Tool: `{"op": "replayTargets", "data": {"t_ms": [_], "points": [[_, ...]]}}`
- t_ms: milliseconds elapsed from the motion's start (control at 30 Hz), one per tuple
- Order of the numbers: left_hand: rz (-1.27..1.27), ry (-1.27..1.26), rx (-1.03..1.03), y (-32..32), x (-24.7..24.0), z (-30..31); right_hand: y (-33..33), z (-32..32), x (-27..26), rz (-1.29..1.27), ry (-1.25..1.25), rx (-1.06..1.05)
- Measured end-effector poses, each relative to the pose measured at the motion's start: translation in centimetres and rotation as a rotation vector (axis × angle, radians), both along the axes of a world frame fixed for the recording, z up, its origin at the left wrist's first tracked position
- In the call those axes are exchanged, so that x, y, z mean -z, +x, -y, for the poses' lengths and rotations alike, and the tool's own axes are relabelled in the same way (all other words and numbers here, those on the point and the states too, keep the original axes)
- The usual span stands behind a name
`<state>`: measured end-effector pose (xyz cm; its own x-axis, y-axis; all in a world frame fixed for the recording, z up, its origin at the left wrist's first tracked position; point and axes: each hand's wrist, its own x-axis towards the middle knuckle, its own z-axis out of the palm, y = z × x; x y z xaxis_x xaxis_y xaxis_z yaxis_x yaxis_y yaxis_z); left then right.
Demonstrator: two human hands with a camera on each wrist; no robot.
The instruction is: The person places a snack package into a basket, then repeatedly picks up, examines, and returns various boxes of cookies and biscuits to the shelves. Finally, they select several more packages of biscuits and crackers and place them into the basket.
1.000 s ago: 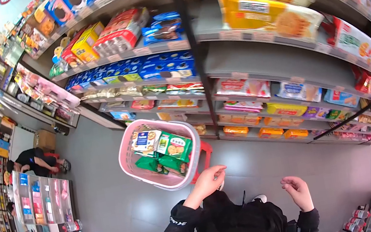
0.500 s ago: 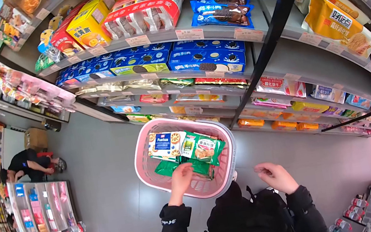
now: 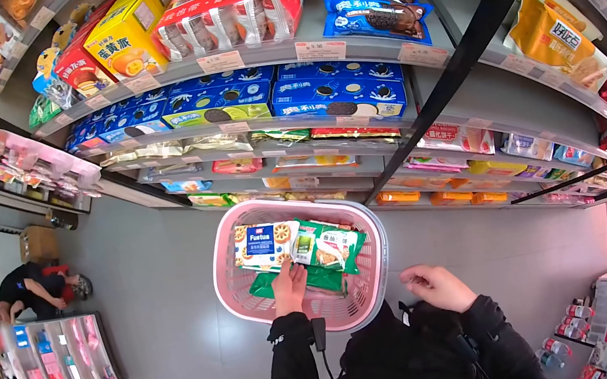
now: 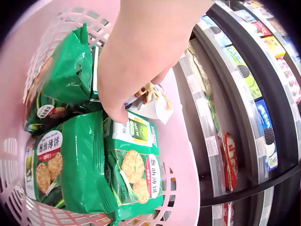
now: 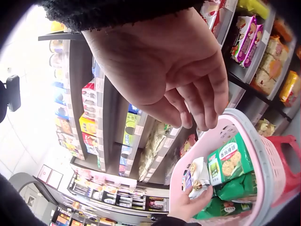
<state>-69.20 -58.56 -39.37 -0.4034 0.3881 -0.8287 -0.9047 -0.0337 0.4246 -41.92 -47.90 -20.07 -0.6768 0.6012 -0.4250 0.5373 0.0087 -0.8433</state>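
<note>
A pink plastic shopping basket holds several snack packs. My left hand reaches into it and grips the edge of a white-and-blue Fustua cookie pack, with the thumb on the near side in the left wrist view; the far fingers are partly hidden. Beside that pack lies a green scallion cracker pack, its top edge right by my thumb. More green cracker packs sit lower in the basket. Outside the basket's right side, my right hand hovers with loosely bent fingers and holds nothing.
Shelves ahead carry blue Oreo boxes, a yellow pie box and blue cookie packs. A dark shelf post slants at the right. A person sits at the far left. A red stool-like support stands by the basket.
My left hand has moved from the basket's near side into it and onto the Fustua cookie pack. The view has come closer to the shelves. My right hand stays empty and now hangs nearer the basket.
</note>
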Motion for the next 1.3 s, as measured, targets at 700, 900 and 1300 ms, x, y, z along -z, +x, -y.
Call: {"op": "replayTargets", "data": {"t_ms": [700, 900, 1300], "points": [[0.137, 0.219, -0.320, -1.6, 1.1, 0.2, -1.4, 0.3, 2.2, 0.013, -0.098, -0.005], [0.067, 0.262, -0.176, -1.0, -1.3, 1.0, -1.5, -0.2, 2.3, -0.001, -0.085, -0.018], [-0.350, 0.686, 0.343, 7.8, -16.6, -1.7, -5.0, -0.6, 0.6, -0.667, -0.662, 0.238]]}}
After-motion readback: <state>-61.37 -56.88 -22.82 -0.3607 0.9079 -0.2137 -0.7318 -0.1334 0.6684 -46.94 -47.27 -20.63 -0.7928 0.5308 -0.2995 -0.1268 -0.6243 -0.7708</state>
